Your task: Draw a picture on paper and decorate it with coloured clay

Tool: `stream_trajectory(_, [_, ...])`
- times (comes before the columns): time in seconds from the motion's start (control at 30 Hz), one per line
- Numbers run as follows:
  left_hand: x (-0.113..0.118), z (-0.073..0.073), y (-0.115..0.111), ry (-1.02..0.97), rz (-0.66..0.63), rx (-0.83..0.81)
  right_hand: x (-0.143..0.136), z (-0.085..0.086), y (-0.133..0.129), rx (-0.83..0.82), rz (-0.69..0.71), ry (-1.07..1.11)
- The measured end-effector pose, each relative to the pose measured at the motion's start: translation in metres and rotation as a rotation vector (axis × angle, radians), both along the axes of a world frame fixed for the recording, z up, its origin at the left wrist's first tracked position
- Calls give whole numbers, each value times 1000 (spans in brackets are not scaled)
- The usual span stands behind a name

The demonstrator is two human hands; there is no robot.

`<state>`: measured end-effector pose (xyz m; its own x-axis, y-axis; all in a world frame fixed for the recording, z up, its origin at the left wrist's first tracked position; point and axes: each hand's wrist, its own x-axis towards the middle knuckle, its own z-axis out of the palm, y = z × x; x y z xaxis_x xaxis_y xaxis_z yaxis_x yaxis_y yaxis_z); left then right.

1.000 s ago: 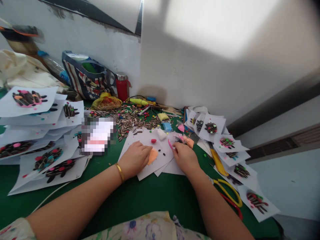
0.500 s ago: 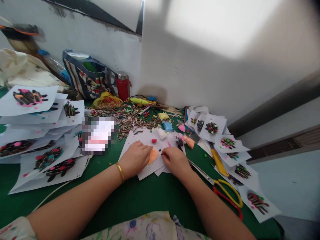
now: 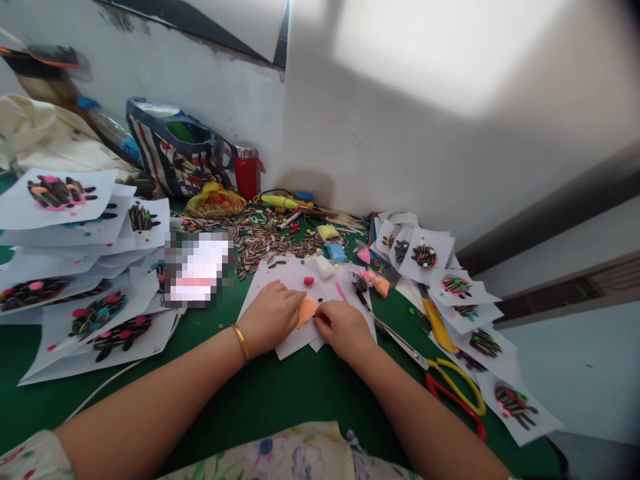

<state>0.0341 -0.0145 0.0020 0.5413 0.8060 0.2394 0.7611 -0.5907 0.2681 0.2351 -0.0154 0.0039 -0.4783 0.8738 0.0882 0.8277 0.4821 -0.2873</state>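
Observation:
On the white paper (image 3: 287, 343) in front of me lies a flat orange piece of modelling clay (image 3: 306, 312). My left hand (image 3: 276, 319) rests on the paper with fingers stretched out, their tips at the clay's left edge. From the other side my right hand (image 3: 343, 327) reaches the clay's right edge, thumb and finger pinched together. Whatever is in that pinch is too small to make out. A small black bit (image 3: 321, 300) sits just above the right fingers. Farther up the sheet are a red clay lump (image 3: 309, 281) and a white one (image 3: 325, 267).
Sunflower seeds (image 3: 267, 237) are heaped behind the paper. Scissors (image 3: 425, 360) lie beside my right forearm, near a yellow cutter (image 3: 436, 325). Seed-picture sheets (image 3: 95, 347) pile up at left; more sheets (image 3: 487, 343) lie at right. A red flask (image 3: 247, 172) stands by the wall.
My right hand has moved left, from the bare paper to the orange clay's edge, uncovering more of a pink strip. My left hand has stayed in place.

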Motion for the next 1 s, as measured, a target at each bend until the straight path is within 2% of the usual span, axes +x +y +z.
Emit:
stream_trajectory(0.27, [1,3,0,2,2,-17,0,-3,-1,32,28,-25])
stream_trajectory(0.47, [0,3,0,4,-2,-6,15,10,-6,-28,45,-31])
stream_trajectory(0.7, [-1,1,-1,-13,2,-3,23,18,-11,-43,207,-119])
stream_trajectory(0.9, [-1,1,-1,0,6,-3,19,16,-12,-40,240,-224])
stream_trajectory(1.0, [0,1,0,-3,2,0,18,17,-13,-58,253,-208])
